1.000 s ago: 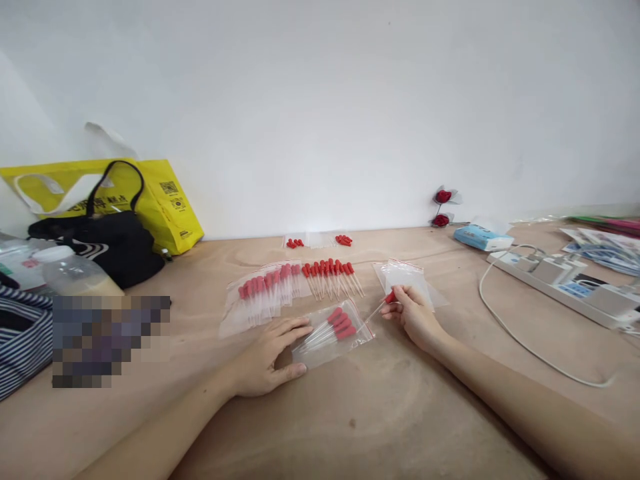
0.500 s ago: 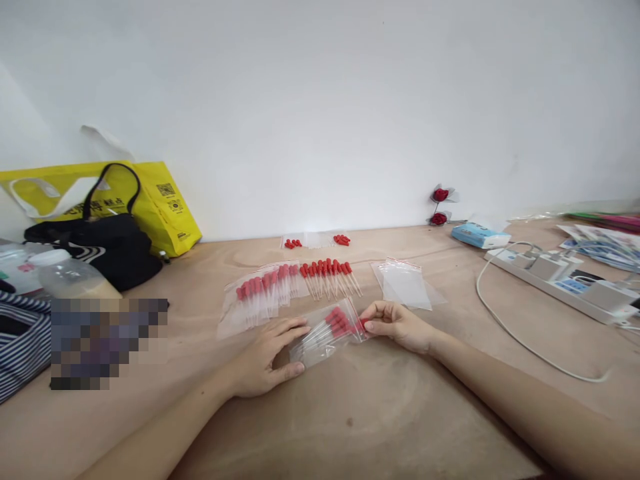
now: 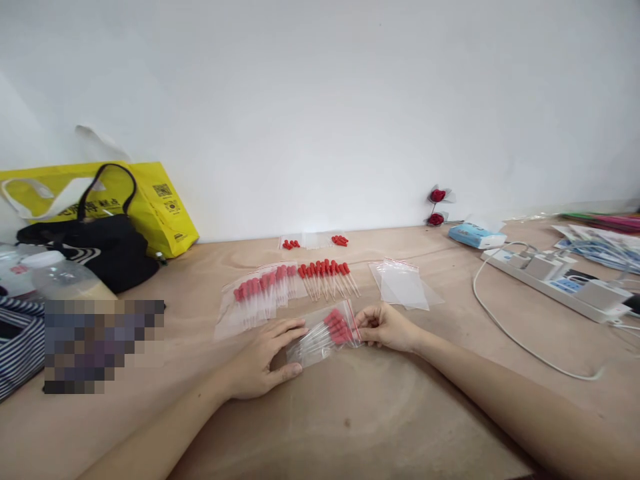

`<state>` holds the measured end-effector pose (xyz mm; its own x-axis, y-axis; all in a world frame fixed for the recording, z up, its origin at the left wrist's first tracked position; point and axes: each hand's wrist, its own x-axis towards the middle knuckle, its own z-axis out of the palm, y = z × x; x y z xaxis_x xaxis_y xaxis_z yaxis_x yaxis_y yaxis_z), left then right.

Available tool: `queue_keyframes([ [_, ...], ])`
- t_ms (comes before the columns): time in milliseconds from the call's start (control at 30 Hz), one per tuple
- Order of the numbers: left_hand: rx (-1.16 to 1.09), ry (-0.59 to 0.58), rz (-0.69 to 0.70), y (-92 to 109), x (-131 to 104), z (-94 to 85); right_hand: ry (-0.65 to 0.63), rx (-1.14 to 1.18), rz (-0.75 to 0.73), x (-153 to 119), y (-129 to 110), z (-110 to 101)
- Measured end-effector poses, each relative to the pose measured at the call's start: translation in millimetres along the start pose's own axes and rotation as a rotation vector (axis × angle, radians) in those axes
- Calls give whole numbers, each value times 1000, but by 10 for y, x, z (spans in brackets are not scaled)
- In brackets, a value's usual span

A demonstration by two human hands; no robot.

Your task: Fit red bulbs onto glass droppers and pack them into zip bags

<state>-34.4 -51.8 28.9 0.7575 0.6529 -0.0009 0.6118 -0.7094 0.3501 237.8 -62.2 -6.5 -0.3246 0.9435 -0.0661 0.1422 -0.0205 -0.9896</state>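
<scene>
A clear zip-lock bag (image 3: 313, 345) lies tilted on the table in front of me, its red-edged mouth facing right. Inside are several droppers (image 3: 339, 327) with red bulbs and thin clear stems. My left hand (image 3: 265, 360) rests at the bag's closed left end, fingers and thumb spread, fingertips touching the plastic. At the mouth, my right hand (image 3: 383, 327) pinches the bag's edge between thumb and fingers. Just beyond, a row of loose red-topped droppers (image 3: 327, 277) lies beside a fan of filled bags (image 3: 260, 293).
Flat unused bags (image 3: 404, 283) lie to the right. Red bulbs (image 3: 339, 241) sit by the wall. A power strip (image 3: 555, 283) with a trailing cable and a tissue pack (image 3: 477, 235) are at right. A yellow bag (image 3: 165, 207), a black bag (image 3: 115, 257) and a bottle (image 3: 70, 277) stand left.
The dropper bulb that my right fingers held at the bag's mouth has moved left into the bag. My right fingers are now at the bag's edge; my left hand has stayed put.
</scene>
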Motion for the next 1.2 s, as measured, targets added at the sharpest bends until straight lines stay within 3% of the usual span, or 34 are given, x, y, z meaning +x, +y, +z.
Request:
queue_keyframes([
  [133,-4,1,3,2,-4,1,-26,0,-78,32,-2,19],
  [300,-17,-23,-3,-5,-9,-25,-101,-23,-70,19,-14,-17],
  [467,-43,-59,12,-20,12,-52,-89,-90,-91,18,4,-30],
  [700,-44,39,-3,-24,31,41,28,-284,-95,37,74,-15],
  [900,-12,40,-20,-7,32,68,10,-265,-118,7,-40,-67],
  [1033,-2,56,-20,38,38,53,41,-330,-178,-41,-69,17],
  [1200,-11,80,35,42,43,50,128,-41,-38,-49,-51,114],
])
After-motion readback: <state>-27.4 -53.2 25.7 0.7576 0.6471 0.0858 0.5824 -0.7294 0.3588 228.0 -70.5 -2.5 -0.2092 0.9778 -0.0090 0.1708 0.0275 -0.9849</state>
